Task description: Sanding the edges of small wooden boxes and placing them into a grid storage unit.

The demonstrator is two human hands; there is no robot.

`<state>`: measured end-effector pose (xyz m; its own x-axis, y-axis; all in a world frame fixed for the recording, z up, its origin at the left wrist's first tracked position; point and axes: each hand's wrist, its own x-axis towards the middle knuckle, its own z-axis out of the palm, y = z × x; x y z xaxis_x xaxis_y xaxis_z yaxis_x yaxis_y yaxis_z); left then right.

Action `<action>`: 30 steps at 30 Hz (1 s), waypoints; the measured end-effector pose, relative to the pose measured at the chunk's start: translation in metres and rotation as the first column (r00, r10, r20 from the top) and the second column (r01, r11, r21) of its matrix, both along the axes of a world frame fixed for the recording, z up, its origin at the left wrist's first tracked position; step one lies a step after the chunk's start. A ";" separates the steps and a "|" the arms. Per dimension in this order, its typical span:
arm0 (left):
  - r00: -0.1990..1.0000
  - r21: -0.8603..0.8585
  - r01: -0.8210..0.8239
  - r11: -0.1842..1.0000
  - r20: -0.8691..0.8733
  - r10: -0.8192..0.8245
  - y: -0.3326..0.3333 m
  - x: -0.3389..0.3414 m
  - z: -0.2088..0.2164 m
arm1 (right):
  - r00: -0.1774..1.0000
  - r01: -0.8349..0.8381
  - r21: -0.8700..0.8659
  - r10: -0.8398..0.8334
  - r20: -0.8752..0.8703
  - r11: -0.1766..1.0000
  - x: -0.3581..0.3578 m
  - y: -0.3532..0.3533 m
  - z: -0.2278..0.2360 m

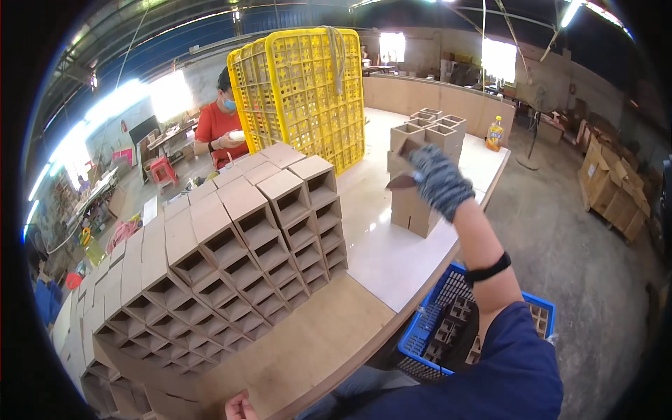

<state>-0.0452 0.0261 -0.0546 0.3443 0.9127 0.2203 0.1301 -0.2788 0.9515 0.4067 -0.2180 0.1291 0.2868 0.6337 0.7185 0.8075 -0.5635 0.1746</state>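
White tabletop [374,260] by you's got that brown square tube [411,211] standing on end, long axis vertical, top hidden behind your half-curled, gloved right hand [442,183], grip unclear, and your left hand [240,407]'s mostly cut off, so can't tell its hold either.

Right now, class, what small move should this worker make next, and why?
Probably bring the bare left hand over to steady the upright boxes: the gloved right hand is close by them, while the left is away at the picture's lower edge.
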 end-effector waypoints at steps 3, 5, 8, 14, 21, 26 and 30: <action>0.999 -0.029 0.036 0.999 0.038 -0.035 -0.007 0.008 0.005 | 0.964 0.258 -0.021 -0.259 -0.063 0.966 0.028 -0.013 0.032; 0.997 -0.019 0.055 0.998 0.061 -0.054 -0.007 0.009 0.000 | 0.916 0.365 -0.087 -0.374 -0.146 0.927 0.042 -0.013 0.038; 0.998 -0.026 0.055 0.998 0.046 -0.054 -0.008 0.004 -0.006 | 0.846 0.446 -0.173 -0.477 -0.238 0.878 0.055 -0.006 0.043; 0.998 -0.039 0.054 0.998 0.023 -0.054 -0.012 -0.002 -0.006 | 0.788 0.492 -0.226 -0.540 -0.296 0.841 0.064 -0.001 0.048; 0.996 -0.047 0.078 0.996 0.052 -0.076 -0.013 -0.005 -0.011 | 0.774 0.501 -0.228 -0.550 -0.313 0.835 0.064 0.001 0.047; 0.996 -0.068 0.085 0.994 0.037 -0.083 -0.015 -0.001 -0.008 | 0.772 0.502 -0.228 -0.551 -0.318 0.834 0.063 0.002 0.044; 0.994 -0.066 0.100 0.993 0.045 -0.098 -0.017 0.000 -0.008 | 0.774 0.508 -0.216 -0.552 -0.312 0.834 0.062 -0.001 0.045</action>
<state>-0.0451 0.0087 -0.0622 0.4255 0.8878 0.1753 0.0648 -0.2231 0.9726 0.4686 -0.2188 0.1738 0.8160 0.3768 0.4384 0.4048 -0.9139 0.0319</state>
